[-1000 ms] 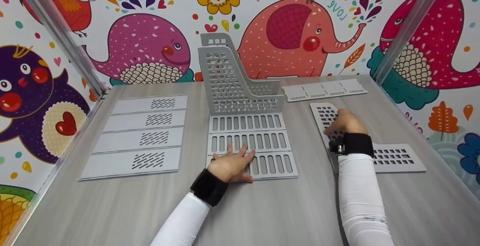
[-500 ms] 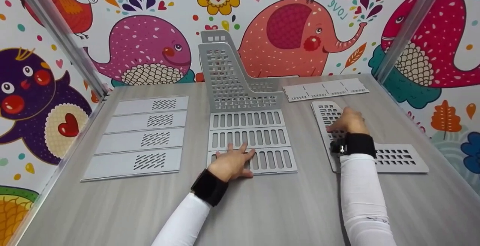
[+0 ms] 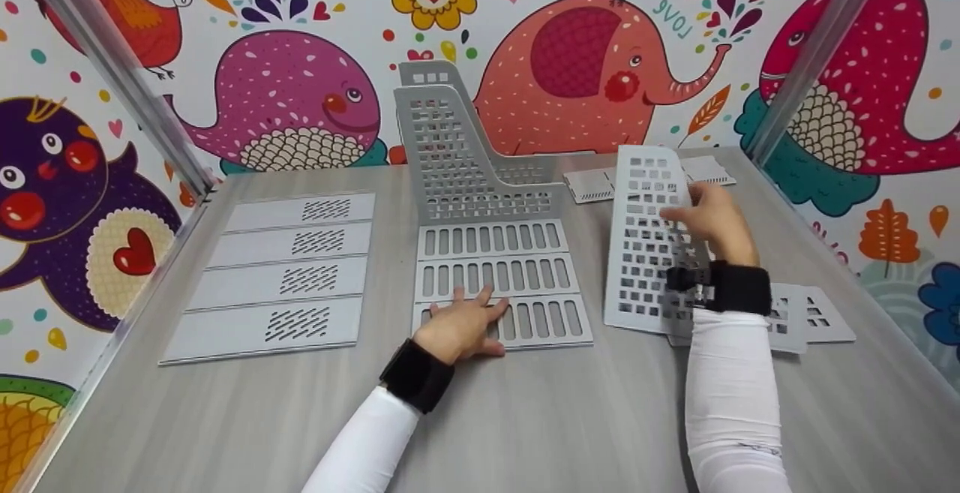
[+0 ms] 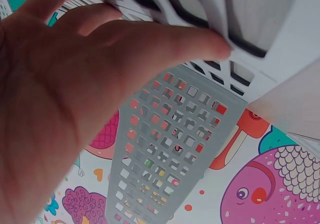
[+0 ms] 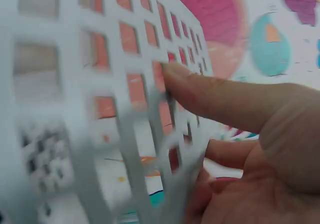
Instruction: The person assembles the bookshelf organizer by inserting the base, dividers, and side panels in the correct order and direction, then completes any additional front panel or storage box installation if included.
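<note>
A person's right hand (image 3: 716, 219) is pinching a pale L-shaped perforated panel (image 3: 637, 253), the thumb lying against one face and the other fingers reaching behind its edge. The panel is standing tilted, its tall part rising just left of those fingers and its foot running below and to the right, under a black wristband (image 3: 739, 289); whether the lower edge is touching the surface (image 3: 562, 418) cannot be told.

The left hand (image 3: 455, 332) is resting with fingers spread wide on the near end of a slotted panel (image 3: 536, 290), gripping nothing. Directly beyond those fingers, at the slotted panel's far end, two gray perforated side panels (image 3: 450, 148) are standing upright, one behind the other.

Beneath and to the right of the right fingers, a second perforated panel (image 3: 836, 328) is lying flat, partly covered by the tilted one. Beyond the right fingers, a narrow white strip (image 3: 589, 185) is lying partly hidden behind the held panel.

Well to the left of the left fingers, a white four-section panel (image 3: 289, 275) is lying flat, its slanted slots showing. Farthest out, a printed wall (image 3: 495, 35) of colorful cartoon animals is enclosing the scene.
</note>
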Available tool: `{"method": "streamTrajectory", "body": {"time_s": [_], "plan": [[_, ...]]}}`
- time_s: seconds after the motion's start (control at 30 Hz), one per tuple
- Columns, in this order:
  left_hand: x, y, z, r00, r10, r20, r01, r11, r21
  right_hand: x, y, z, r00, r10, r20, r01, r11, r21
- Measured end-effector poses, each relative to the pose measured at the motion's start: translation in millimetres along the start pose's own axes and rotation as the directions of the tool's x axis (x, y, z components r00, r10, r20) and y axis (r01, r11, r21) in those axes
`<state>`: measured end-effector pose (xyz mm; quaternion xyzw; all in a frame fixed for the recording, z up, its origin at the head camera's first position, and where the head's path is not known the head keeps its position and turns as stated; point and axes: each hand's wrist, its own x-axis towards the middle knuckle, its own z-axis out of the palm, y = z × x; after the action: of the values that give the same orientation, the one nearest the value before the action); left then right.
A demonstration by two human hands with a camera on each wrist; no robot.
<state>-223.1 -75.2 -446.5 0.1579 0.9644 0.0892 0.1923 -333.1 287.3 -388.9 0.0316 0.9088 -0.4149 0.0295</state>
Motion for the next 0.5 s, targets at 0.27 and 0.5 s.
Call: {"method": "streamTrajectory", "body": {"time_s": [0.27,0.5], "plan": [[-0.3,-1.1,-0.4,1.0,0.0,0.009,0.0,1.0,-0.02,-11.7,-21,-3,0.973,-0.232,0.005,0.218,0.923,0.316],[-0.5,-0.2,-0.6,1.0,0.005,0.009,-0.005,1.0,-0.013,-9.0,-31,11,0.904,-0.405,-0.138,0.418,0.763,0.493]]}}
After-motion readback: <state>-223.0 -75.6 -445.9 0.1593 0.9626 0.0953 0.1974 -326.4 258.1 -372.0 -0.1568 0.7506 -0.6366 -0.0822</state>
